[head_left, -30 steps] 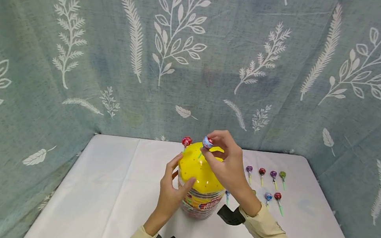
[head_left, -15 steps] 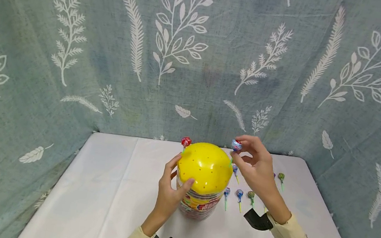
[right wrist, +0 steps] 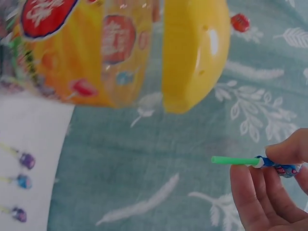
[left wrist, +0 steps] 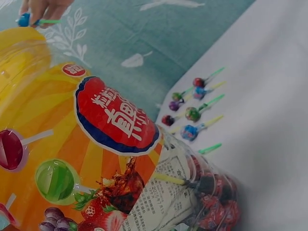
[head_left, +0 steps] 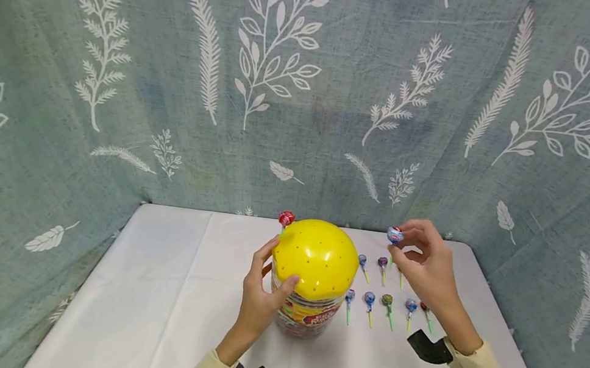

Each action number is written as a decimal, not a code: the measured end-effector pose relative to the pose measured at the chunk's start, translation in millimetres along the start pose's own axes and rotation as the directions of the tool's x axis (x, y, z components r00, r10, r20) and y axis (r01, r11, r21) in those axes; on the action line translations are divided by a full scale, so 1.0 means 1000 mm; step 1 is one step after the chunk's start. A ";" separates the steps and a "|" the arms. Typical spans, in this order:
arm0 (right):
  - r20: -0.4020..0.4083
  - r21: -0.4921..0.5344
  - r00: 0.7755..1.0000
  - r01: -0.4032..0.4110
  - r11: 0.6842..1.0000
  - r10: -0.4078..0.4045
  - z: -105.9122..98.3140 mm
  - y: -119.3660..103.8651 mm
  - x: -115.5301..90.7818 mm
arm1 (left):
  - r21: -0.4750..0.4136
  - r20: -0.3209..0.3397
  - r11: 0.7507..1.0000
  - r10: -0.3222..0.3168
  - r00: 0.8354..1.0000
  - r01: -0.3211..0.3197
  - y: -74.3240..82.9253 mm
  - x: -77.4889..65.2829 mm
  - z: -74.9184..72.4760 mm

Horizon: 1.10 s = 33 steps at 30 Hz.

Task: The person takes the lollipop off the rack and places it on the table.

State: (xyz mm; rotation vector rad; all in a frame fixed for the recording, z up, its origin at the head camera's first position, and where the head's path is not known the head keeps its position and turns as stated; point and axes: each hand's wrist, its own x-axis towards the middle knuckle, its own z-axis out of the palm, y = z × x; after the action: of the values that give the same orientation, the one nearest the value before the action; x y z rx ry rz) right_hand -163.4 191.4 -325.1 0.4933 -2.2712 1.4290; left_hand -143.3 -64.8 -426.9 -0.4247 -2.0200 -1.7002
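A clear candy jar (head_left: 306,315) with a colourful label stands on the table under a domed yellow lid (head_left: 318,253) dotted with small holes. My left hand (head_left: 258,295) grips the jar at its top, thumb on the front of the lid and fingers round its left side. One red lollipop (head_left: 286,218) stands upright at the lid's far left edge. Right of the jar and above the table, my right hand (head_left: 431,267) pinches a blue-and-red wrapped lollipop (right wrist: 287,170) near its head. Its green stick (right wrist: 235,160) points away from the palm.
Several lollipops lie in two rows on the white table (head_left: 159,302) right of the jar, among them a green one (head_left: 388,301) and a blue one (head_left: 369,299). More wrapped candy (left wrist: 219,207) shows inside the jar's bottom. A leaf-patterned curtain (head_left: 307,87) encloses the back and sides.
My right hand has moved from over the lid to the right with the lollipop, out past the jar. My left hand keeps its hold on the jar.
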 end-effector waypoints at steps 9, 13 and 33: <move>-0.007 -0.116 0.999 -0.038 0.992 0.038 -0.020 0.022 -0.012 | -0.006 -0.003 1.000 0.005 1.000 -0.005 0.000 0.000 0.001; -0.009 -0.173 0.999 -0.034 0.984 0.033 -0.026 0.047 -0.017 | -0.004 -0.007 1.000 0.007 1.000 -0.007 0.001 0.000 0.000; -0.005 -0.339 0.988 -0.149 0.929 0.156 -0.053 0.120 -0.045 | -0.021 -0.009 1.000 0.002 1.000 -0.002 -0.002 -0.001 0.003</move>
State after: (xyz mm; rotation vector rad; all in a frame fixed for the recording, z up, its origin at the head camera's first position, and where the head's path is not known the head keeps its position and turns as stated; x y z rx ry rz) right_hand -176.5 292.3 -419.5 0.2281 -2.5505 1.0649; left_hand -143.7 -62.4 -429.1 -0.4251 -1.9964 -1.7209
